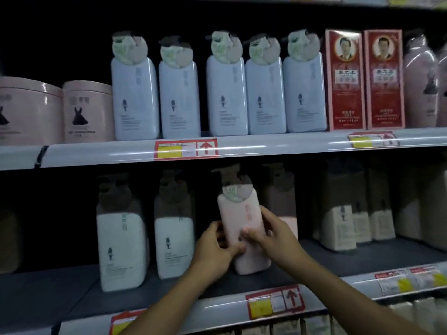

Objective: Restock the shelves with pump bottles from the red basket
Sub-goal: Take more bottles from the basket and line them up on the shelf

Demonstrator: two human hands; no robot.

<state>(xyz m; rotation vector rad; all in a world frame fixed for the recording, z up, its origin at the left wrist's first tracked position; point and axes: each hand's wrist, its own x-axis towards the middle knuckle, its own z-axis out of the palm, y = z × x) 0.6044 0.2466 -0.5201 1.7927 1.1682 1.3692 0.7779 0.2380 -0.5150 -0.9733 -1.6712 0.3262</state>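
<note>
I am holding a pink pump bottle (242,228) upright near the front edge of the lower shelf (266,284), between white bottles (121,250) and tan ones. My left hand (215,250) and right hand (271,234) are both reaching forward, fingers curling around its sides.

Upright pink pump bottle (242,228), lower shelf (145,293)

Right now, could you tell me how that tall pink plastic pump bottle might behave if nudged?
The tall pink plastic pump bottle looks rigid, so it probably won't flex. Tall on a narrow base, it may tip. Its smooth sides seem slippery, perhaps why the left hand and right hand both grip it.
</note>
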